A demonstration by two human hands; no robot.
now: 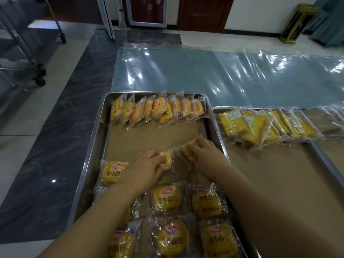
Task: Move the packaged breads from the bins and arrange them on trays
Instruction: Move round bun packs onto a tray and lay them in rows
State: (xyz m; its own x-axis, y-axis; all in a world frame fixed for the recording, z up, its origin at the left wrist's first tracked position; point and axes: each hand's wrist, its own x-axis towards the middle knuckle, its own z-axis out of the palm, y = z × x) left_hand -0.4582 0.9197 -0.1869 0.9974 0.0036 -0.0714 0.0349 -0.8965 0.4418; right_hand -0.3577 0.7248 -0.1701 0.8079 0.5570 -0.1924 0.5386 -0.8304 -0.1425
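A steel tray lined with brown paper lies on the floor in front of me. Several packaged yellow breads stand on edge in a row along its far side. More packs lie flat in rows at its near end. In the tray's middle my left hand grips one bread pack, fingers curled over it. My right hand grips another pack just to the right of it.
A second steel tray lies to the right, with several packs of sliced bread leaning along its far edge. Clear plastic sheet covers the floor beyond. A wheeled metal rack stands at the far left.
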